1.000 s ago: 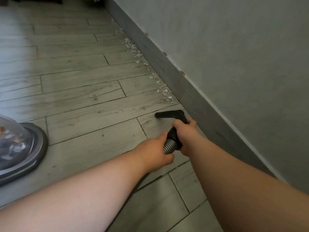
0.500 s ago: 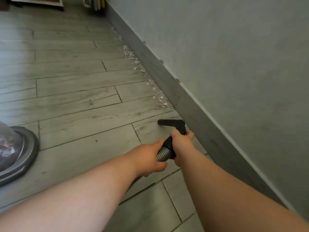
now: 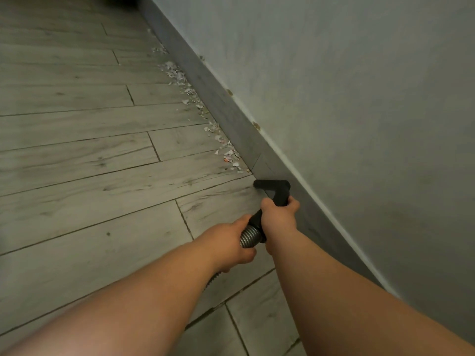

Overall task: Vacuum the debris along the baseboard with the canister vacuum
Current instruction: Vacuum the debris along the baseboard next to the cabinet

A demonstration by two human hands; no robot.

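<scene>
- Here, a black plastic T-shaped vacuum nozzle (image 3: 272,186) sits low at the floor, with its right end against the foot of the dark grey baseboard (image 3: 221,109).
- The right hand (image 3: 279,219) grips the nozzle's black neck just behind the head. Its fingers are curled round the neck and clamped on it, and the knuckles face the camera.
- The left hand (image 3: 230,244) holds the ribbed silver-grey flexible hose (image 3: 248,237) just behind the right hand. The fingers wrap under the hose and the thumb lies on top. The two hands are nearly touching.
- A short stretch of the hose shows again below the left wrist, running back under the forearm.
- A trail of small white torn-paper debris (image 3: 228,152), with one orange fleck among it, lies along the joint of floor and baseboard. Its near end is just ahead of the nozzle, apart from it, and it thins out toward the far corner.
- The pale grey wood-look plank floor (image 3: 90,163) fills the left side.
- A plain light grey wall (image 3: 359,98) rises above the baseboard's thin white top edge, with a few small brown spots along that edge.
</scene>
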